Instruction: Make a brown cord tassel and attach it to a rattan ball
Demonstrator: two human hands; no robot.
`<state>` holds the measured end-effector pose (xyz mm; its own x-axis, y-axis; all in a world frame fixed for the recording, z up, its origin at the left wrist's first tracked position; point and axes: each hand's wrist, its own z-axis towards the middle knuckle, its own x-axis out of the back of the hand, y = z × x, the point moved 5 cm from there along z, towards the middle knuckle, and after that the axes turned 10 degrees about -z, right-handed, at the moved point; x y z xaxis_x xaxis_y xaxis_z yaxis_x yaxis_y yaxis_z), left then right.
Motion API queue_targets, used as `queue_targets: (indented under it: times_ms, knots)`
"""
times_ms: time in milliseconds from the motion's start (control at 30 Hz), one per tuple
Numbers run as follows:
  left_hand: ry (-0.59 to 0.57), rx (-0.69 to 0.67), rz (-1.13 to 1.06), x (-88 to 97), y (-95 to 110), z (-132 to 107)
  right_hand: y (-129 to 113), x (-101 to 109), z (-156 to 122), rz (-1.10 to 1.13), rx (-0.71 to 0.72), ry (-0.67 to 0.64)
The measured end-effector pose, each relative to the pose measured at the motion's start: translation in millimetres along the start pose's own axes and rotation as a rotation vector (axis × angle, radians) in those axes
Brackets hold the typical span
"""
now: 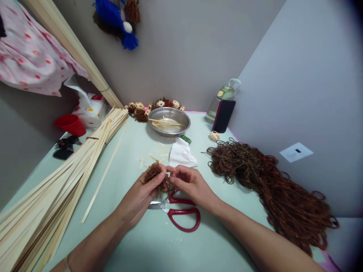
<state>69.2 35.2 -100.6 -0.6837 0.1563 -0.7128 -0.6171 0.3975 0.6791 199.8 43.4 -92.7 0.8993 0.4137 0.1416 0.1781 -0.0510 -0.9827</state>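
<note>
My left hand is closed around a small bundle of brown yarn, with the thumb pressed on its front. Beside it my right hand pinches at the bundle's right side, thumb and forefinger together, seemingly on loose strands; the fingertips partly hide what they grip. Under both hands lies a pair of red-handled scissors, its blades mostly covered by my left hand. A crumpled white tissue and thin straw-coloured scraps lie just beyond my fingers.
Long pale wooden strips spread along the left. At the back stands a metal bowl with sticks in liquid. Brown cord is heaped on the right, near a phone, a bottle and a woven ball. A red cup sits back left.
</note>
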Motion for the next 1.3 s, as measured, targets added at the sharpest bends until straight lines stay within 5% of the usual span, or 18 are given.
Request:
queue_targets:
  times_ms: [200, 500, 733, 900, 1067, 1300]
  knots:
    - [0.115, 0.003, 0.165, 11.5, -9, 1, -5, 15, 0, -0.001, -0.025, 0.197]
    - [0.112, 0.027, 0.152, 9.1, -9, 0, -13, 14, -4, -0.145, 0.076, 0.139]
    - [0.159, -0.036, 0.088, 5.5, 0, -2, -2, -5, -2, 0.021, -0.014, -0.116]
    - [0.234, -0.012, 0.128, 13.1, -5, -1, -3, 4, 0, -0.038, 0.019, 0.039]
    - [0.166, -0.023, 0.187, 13.1, -8, 2, -11, 13, -3, -0.076, 0.063, 0.149]
    - [0.133, -0.019, 0.225, 13.5, -10, 1, -10, 8, -3, -0.229, 0.068, 0.031]
